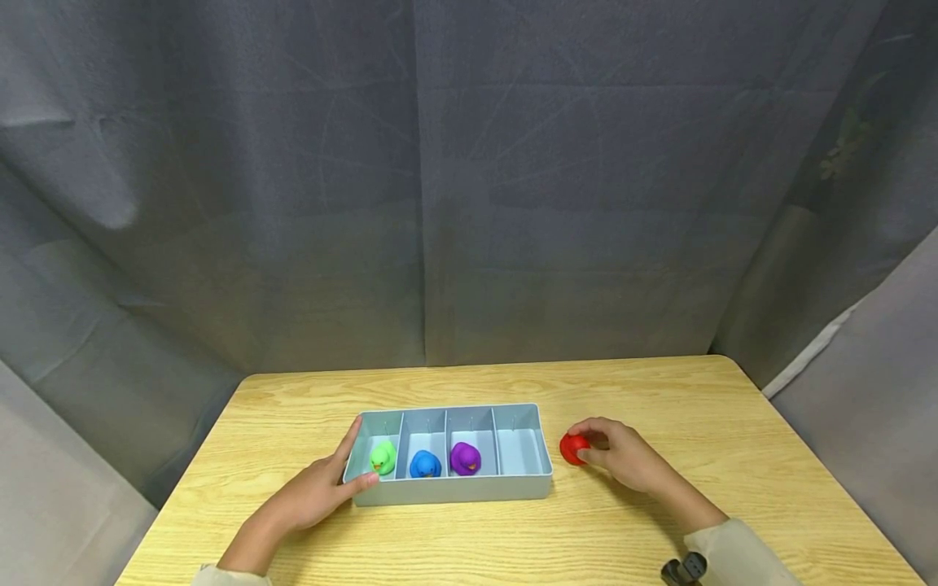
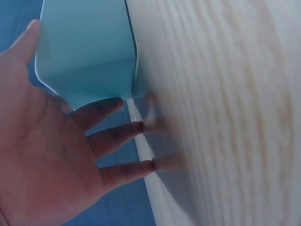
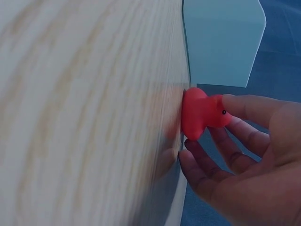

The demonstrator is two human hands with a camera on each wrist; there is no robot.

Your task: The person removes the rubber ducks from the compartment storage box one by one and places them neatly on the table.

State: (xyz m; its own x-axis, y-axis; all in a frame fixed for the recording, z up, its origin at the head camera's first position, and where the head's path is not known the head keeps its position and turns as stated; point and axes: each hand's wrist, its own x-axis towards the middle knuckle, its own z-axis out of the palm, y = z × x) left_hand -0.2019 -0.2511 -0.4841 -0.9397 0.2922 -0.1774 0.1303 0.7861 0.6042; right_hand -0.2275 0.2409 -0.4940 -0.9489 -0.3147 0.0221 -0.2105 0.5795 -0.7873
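Note:
A grey-blue tray [image 1: 454,490] with several compartments stands on the table. From left to right it holds a green rubber duck [image 1: 383,457], a blue rubber duck [image 1: 425,465] and a purple rubber duck [image 1: 465,459]; the rightmost compartment is bare. My left hand [image 1: 318,488] rests on the tray's left end, thumb on the front rim, fingers mostly straight; in the left wrist view, lower fingertips reach the tabletop. Right of the tray, my right hand [image 1: 623,456] pinches a red rubber duck [image 3: 200,113] by its head. That duck's base is at the tabletop, apart from the tray.
The light wooden table [image 1: 454,549] has rounded far corners. Grey curtains [image 1: 425,203] hang behind it and on both sides. A small black device [image 1: 684,568] sits at the right sleeve [image 1: 736,553].

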